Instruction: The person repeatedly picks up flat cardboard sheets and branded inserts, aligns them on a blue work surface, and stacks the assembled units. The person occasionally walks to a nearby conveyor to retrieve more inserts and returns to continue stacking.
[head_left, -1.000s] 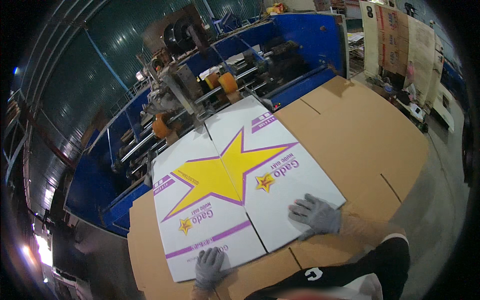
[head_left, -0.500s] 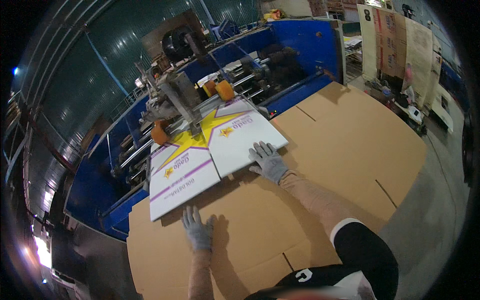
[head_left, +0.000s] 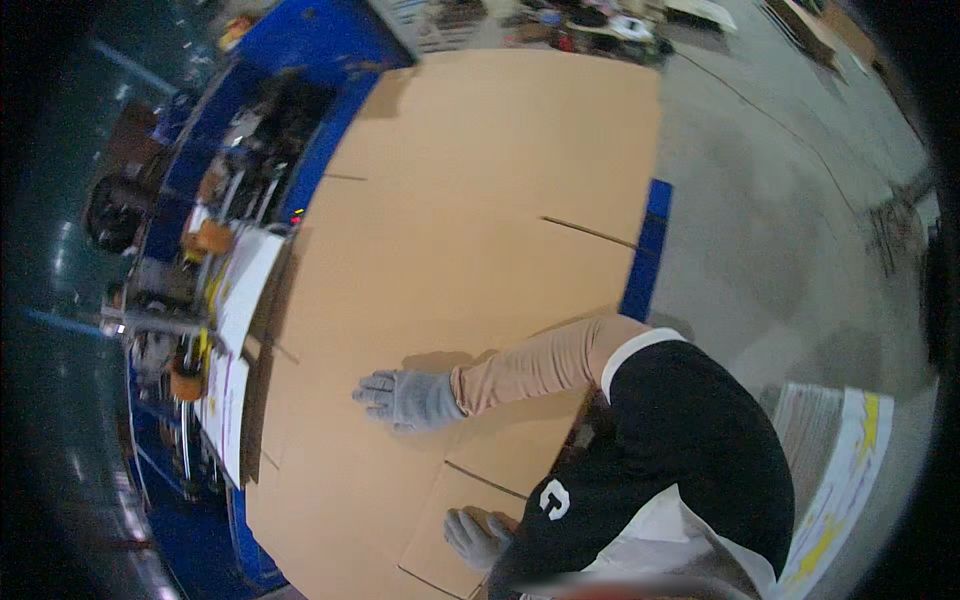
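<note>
My right hand [head_left: 410, 398], in a grey glove, lies flat on a large brown cardboard sheet [head_left: 470, 280] with slots cut in its edges. The fingers point toward the machine and hold nothing. Close to my body, my left hand [head_left: 478, 540], gloved alike, rests on or just over the near part of the cardboard, fingers apart; its wrist is hidden by my shirt. Beyond the cardboard's left edge, white printed panels [head_left: 250, 295] with yellow and purple marks sit under the orange rollers [head_left: 212, 237] of the machine. Neither hand touches them.
The blue machine frame [head_left: 330, 40] with shafts and rollers runs along the left. A blue bar [head_left: 648, 250] shows past the cardboard's right edge. A stack of printed white sheets [head_left: 850, 450] stands on the grey floor at lower right. Assorted items [head_left: 590, 25] lie at the far end.
The view has swung right. Both hands have come away from the printed panels: the right now lies on the bare cardboard, the left has drawn back near my body. The panels sit farther into the machine.
</note>
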